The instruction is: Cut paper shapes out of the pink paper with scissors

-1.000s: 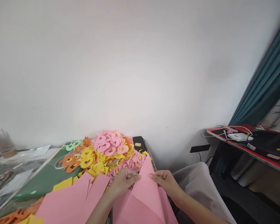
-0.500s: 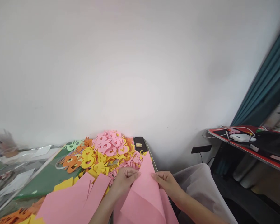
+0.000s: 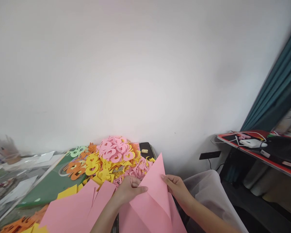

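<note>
The folded pink sheet [image 3: 155, 194], taken as landmark, is held at its upper part, its tip pointing up. Its left edge is pinched between thumb and fingers of the left hand [image 3: 131, 191]; its right edge is pinched likewise by the right hand [image 3: 176, 187]. Cut pink sheets [image 3: 72, 207] are seen left of the landmark. Beyond it, to the left, are heaped pink cutouts [image 3: 115, 149] and yellow cutouts [image 3: 92, 163], with a phone [image 3: 145, 149] beside the heap.
</note>
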`<state>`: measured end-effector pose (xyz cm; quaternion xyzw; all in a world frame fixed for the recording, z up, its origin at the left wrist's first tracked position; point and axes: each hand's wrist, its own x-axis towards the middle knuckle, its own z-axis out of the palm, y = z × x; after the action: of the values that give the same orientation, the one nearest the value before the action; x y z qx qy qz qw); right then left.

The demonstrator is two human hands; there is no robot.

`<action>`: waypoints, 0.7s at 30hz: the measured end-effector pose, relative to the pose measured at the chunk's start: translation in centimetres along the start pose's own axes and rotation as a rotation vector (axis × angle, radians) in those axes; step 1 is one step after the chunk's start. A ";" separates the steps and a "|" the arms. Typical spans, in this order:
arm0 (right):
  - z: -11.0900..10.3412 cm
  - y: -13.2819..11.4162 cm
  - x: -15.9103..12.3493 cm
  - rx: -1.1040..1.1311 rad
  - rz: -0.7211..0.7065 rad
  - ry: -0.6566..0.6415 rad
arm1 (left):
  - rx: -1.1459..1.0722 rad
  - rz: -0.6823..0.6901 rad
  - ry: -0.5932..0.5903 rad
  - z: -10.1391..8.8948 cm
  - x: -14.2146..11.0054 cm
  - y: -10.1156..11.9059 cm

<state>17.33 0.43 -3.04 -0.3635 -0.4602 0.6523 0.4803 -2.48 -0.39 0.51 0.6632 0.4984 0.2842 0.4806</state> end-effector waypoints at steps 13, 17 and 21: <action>0.2 -0.3 -0.1 -0.042 -0.013 -0.052 | -0.046 -0.030 0.061 -0.4 0.1 0.0; 0.3 -0.5 -0.2 -0.030 -0.018 -0.072 | -0.077 -0.045 0.031 -0.4 0.2 -0.2; 0.4 -0.6 -0.2 -0.008 -0.012 -0.040 | -0.074 -0.057 0.059 -0.2 0.4 -0.3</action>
<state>17.17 0.16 -2.33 -0.3496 -0.4744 0.6548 0.4732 -2.66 0.03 0.24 0.6219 0.5203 0.3079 0.4978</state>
